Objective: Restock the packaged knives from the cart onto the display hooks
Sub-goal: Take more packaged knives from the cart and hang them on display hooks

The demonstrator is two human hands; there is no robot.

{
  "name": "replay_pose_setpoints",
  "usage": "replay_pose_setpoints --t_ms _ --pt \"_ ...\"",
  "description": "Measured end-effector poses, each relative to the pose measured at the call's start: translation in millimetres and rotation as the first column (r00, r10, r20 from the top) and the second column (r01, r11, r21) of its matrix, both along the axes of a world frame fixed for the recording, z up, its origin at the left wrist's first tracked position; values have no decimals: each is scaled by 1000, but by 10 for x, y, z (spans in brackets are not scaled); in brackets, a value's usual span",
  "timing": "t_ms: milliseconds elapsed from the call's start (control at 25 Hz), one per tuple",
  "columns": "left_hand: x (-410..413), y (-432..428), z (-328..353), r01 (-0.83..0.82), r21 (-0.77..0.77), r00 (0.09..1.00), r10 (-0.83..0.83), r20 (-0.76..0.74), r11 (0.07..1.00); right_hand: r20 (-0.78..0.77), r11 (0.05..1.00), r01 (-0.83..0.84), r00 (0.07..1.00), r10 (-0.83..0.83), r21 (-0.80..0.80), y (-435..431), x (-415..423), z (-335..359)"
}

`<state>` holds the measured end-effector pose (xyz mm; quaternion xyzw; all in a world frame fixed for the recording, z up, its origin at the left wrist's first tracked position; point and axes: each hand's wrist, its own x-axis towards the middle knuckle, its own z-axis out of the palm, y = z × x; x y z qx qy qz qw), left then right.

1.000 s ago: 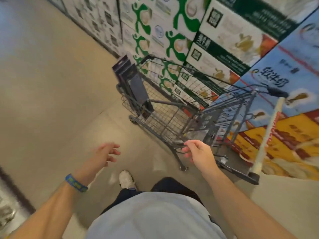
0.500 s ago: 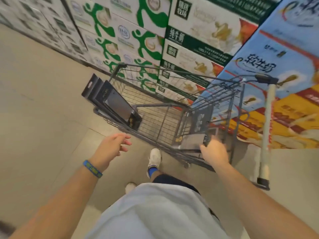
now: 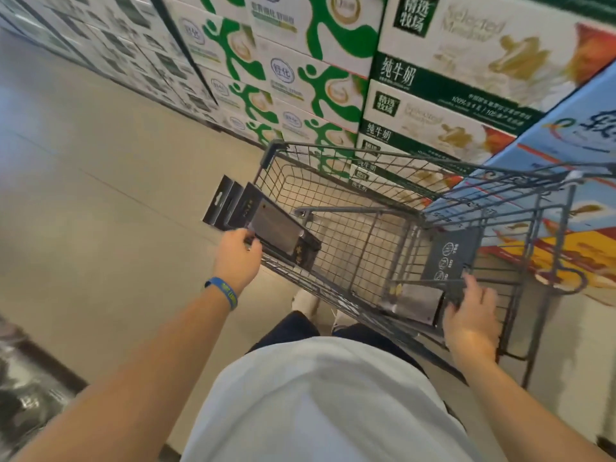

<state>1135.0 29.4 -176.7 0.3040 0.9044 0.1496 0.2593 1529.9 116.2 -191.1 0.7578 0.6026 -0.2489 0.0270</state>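
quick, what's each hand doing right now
Left hand: grips the black boxed knife package leaning on the grey wire cart.
Right hand: open, fingers spread on the dark grey knife package inside it.

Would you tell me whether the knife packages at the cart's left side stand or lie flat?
Standing, tilted: the knife packages lean on the cart wall, their tops poking past its rim.

A smooth beige floor (image 3: 100, 195) stretches away to the left under even indoor light. Stacked cartons wall the aisle: green-and-white cartons (image 3: 283, 71), dark-green-banded cartons (image 3: 450, 78) beside them, then blue cartons (image 3: 566, 135). A dark, blurred shape (image 3: 26, 395) at lower left is possibly shelving.
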Motion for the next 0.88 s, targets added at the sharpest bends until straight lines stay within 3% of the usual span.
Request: replay_pose_setpoints --t_ms 80,200,360,560,720,880 --pt "-179 199 -77 23 -10 999 -23 -32 1000 -32 998 64 997 -63 7 84 -113 -6" --pt "-432 437 -179 32 -144 1000 -31 3 989 -63 987 151 986 -153 -48 118 -225 -62" --pt "-593 569 -222 103 -244 984 -135 -120 964 53 983 149 988 -145 -104 50 -317 -155" --pt "-582 738 -248 96 -486 954 -219 -203 869 106 944 240 970 -221 -227 -15 -339 -127" --pt "-485 728 -302 85 -460 960 -196 -199 884 78 904 307 951 -298 -296 13 -296 -70" --pt "-390 791 -293 74 -440 975 -159 -158 895 93 932 223 974 -205 -284 45 -301 -99"
